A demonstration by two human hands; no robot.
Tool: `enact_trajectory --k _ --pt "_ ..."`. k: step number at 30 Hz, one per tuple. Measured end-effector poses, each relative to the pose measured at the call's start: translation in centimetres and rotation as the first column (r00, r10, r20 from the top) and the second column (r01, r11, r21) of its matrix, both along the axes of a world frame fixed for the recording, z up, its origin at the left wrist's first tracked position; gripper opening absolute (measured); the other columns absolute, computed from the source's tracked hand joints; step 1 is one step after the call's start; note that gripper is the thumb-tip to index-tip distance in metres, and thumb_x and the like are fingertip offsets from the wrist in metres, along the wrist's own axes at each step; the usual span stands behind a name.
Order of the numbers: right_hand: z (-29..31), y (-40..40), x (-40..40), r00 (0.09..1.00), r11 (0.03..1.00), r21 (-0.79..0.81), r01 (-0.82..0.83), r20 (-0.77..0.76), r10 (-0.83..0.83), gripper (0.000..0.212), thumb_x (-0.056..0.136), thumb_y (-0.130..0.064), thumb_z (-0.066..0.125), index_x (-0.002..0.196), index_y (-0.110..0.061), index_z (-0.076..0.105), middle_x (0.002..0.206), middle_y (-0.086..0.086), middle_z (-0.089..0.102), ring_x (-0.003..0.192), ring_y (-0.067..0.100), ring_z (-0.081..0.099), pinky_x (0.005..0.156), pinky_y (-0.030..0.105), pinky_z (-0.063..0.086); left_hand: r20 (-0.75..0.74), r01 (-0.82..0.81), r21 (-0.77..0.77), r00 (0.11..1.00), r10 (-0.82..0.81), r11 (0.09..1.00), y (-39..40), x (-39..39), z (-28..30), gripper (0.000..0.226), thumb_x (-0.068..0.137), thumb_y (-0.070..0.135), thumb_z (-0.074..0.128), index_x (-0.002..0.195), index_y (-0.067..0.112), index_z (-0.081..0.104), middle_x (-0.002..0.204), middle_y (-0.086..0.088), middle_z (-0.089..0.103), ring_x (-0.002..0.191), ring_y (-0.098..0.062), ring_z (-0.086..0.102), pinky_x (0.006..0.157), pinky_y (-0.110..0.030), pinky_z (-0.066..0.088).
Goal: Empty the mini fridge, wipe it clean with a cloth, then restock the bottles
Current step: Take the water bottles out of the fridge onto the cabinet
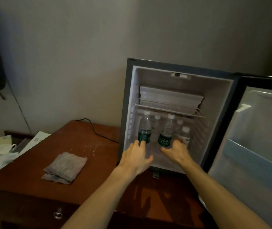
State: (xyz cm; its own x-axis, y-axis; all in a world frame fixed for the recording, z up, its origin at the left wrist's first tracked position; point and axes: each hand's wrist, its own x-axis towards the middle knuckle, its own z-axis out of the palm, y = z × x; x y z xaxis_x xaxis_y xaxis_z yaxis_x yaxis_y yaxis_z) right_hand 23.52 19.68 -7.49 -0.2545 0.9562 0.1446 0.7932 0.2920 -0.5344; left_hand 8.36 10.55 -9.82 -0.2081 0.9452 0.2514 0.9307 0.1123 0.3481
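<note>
While bottles [165,133] fill the mini fridge [214,76], emptying is only starting.
Left hand [136,156] relaxed; right hand [175,151] perhaps grips one; cloth [65,167] unused.

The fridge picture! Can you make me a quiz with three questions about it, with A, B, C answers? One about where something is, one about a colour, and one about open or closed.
1. Where is the folded cloth?
A. On the wooden table, left of the mini fridge
B. On the wire shelf
C. In the door pocket

2. What colour are the bottle caps?
A. Red
B. White
C. Black

3. How is the fridge door?
A. Shut
B. Taken off
C. Swung open to the right

Answers:
1 A: it lies on the wooden table beside the mini fridge.
2 B: the front bottles carry white caps.
3 C: the inside shows, and the left hand and right hand reach in.
</note>
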Motion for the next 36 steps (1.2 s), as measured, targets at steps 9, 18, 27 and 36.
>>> enact_trajectory --k 9,18,27,36 --pt "-0.7 9.4 -5.0 0.899 0.983 -0.076 0.165 -0.399 -0.182 0.05 0.083 -0.032 0.074 0.119 -0.003 0.054 0.112 0.006 0.062 0.092 0.027 0.063 0.076 0.033 0.051 0.44 -0.125 0.076 0.894 0.079 0.989 9.6 -2.3 -0.2 0.101 0.084 0.053 0.072 0.156 0.01 0.016 0.152 -0.019 0.034 0.137 -0.041 0.042 0.105 -0.051 0.046" --pt "-3.6 13.1 -5.2 0.822 0.982 0.005 0.19 -0.547 -0.157 0.05 0.077 -0.026 0.075 0.115 -0.011 0.045 0.1 0.004 0.061 0.084 0.02 0.059 0.068 0.029 0.045 0.694 -0.241 0.14 0.715 0.079 0.96 16.2 -1.8 -2.2 0.1 0.081 0.041 0.077 0.155 0.02 0.014 0.144 -0.017 0.043 0.13 -0.039 0.048 0.105 -0.048 0.046" --pt "-3.4 12.8 -4.5 0.829 0.992 0.001 0.126 -0.55 -0.105 0.055 0.079 -0.022 0.076 0.121 -0.011 0.043 0.101 0.001 0.06 0.085 0.015 0.059 0.064 0.023 0.044 0.648 -0.287 0.226 0.758 0.077 0.931 16.5 -2.0 -2.7 0.084 0.078 0.033 0.082 0.142 0.019 0.03 0.125 -0.014 0.06 0.112 -0.036 0.061 0.087 -0.039 0.051" --pt "-1.2 6.9 -2.9 0.909 0.993 0.07 0.1 -0.411 -0.063 0.044 0.076 -0.032 0.08 0.106 -0.016 0.051 0.087 -0.007 0.056 0.08 0.012 0.055 0.059 0.02 0.041 0.522 -0.249 0.254 0.849 0.084 0.934 9.9 -1.7 -1.1 0.082 0.072 0.045 0.086 0.131 0.017 0.036 0.114 -0.011 0.067 0.103 -0.033 0.066 0.081 -0.038 0.056"
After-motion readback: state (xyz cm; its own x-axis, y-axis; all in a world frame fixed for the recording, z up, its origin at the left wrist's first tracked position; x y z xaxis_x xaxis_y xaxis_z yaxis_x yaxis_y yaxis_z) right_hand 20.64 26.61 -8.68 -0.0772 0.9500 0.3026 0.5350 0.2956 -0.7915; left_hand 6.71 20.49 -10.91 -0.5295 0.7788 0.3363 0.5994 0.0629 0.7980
